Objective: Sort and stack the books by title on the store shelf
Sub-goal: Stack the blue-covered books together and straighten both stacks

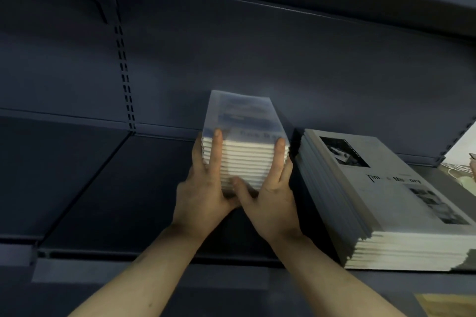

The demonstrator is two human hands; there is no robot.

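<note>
Bracing a small stack of white books point(246, 159) on the dark shelf point(108, 188), the left hand point(203, 188) and right hand point(270, 188) clamp spread fingers against its sides, likely squaring it just beside the larger grey stack point(381, 195).

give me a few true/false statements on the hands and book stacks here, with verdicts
1. Both hands, left hand and right hand, hold the small stack. True.
2. The small stack lies right of the large stack. False: it is to its left.
3. The shelf is dark blue. True.
4. The large stack's top cover is plain. False: it bears photos and a title.
5. The small stack is one book. False: several books.
</note>
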